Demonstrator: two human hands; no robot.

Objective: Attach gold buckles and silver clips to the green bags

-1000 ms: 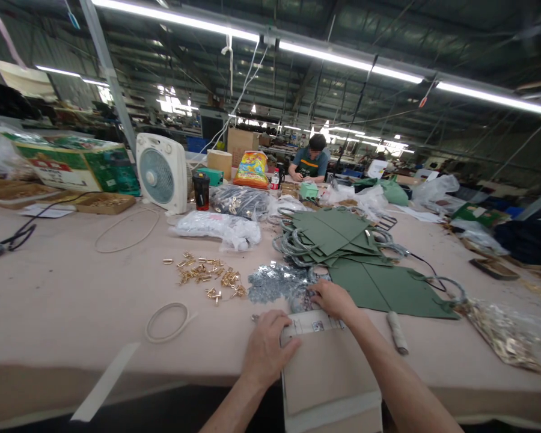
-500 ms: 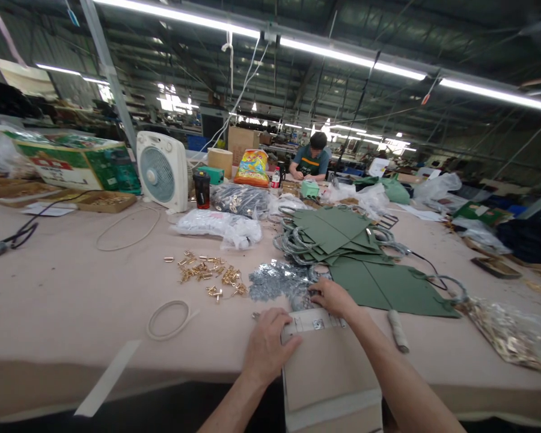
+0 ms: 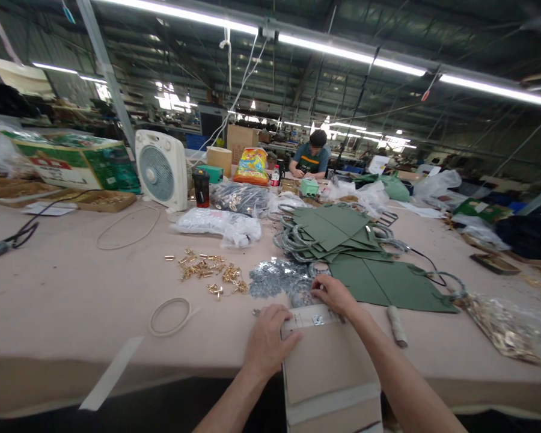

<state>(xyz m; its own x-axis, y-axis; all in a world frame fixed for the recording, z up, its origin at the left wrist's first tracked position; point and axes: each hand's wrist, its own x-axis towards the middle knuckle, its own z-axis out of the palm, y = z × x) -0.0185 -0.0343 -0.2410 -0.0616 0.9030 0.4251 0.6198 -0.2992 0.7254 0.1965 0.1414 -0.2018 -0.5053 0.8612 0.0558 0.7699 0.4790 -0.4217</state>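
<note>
L hand (image 3: 267,340) open, pinning beige board (image 3: 329,367); R hand (image 3: 334,294) in silver fittings (image 3: 275,278), grip unclear: pick 1 pc, board steady.

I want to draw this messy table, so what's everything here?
table: one, pinkish-beige, under everything
fan: one, white, far left
box: one, green, left of fan
cup: one, black, beside fan
gold bits: many, gold, middle
silver bits: heap, silver, right of gold bits
cloth pieces: stack, green, right of middle
pad: one, beige, front edge
loop: one, white, left of pad
person: one, green top, far end
left hand: one, resting on pad
right hand: one, fingers at silver bits
</note>
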